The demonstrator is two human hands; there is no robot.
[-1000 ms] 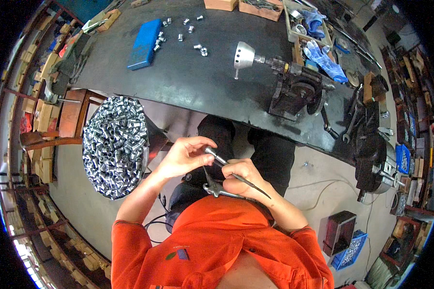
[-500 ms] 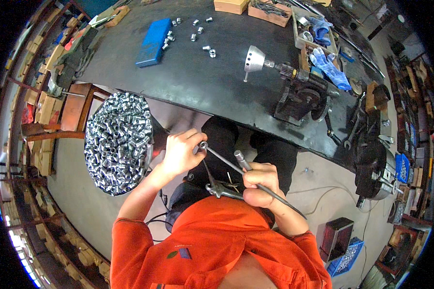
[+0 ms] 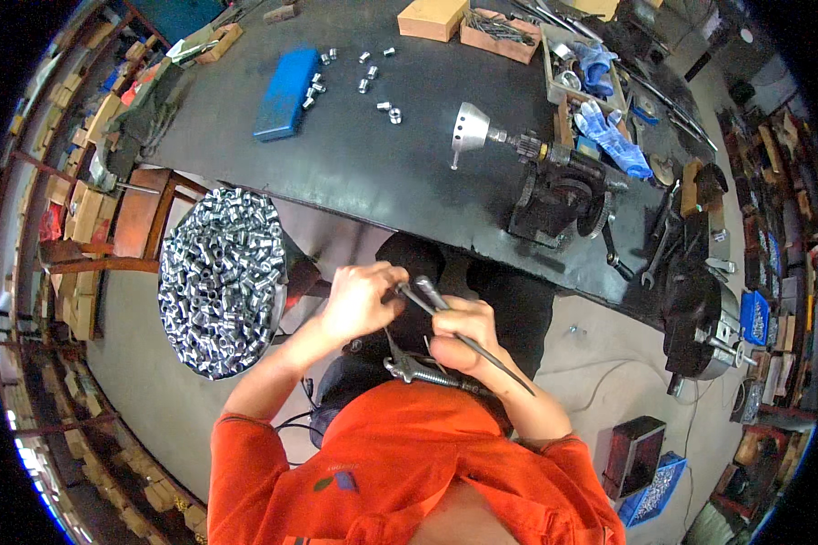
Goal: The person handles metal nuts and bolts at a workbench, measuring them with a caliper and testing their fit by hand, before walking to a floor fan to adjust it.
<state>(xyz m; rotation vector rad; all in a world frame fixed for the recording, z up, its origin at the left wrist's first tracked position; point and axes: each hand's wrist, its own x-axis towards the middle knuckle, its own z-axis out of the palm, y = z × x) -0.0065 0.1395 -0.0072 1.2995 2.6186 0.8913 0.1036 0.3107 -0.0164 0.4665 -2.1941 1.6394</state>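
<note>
My left hand (image 3: 362, 302) is closed in a pinch at the upper end of a long thin dark metal rod (image 3: 493, 360). A small shiny metal sleeve was plain in these fingers half a second ago; now they mostly hide it. My right hand (image 3: 463, 334) is wrapped round the rod, whose lower end runs out past the wrist. A short grey metal cylinder (image 3: 430, 292) sticks up from the same fist, close to the left fingertips. Below the hands, a silver tool with a spring-like coil (image 3: 418, 371) lies across my lap.
A round container heaped with metal sleeves (image 3: 223, 282) stands left, by a wooden chair (image 3: 139, 218). The dark workbench (image 3: 364, 173) carries a blue block (image 3: 286, 94), several loose sleeves, a cranked fixture with a silver cone (image 3: 471, 127), blue gloves (image 3: 612, 141) and wrenches (image 3: 659, 250).
My hands have come closer together, the right moving left and up with the rod and cylinder. The sleeve in my left fingers has become mostly hidden. The view has shifted slightly.
</note>
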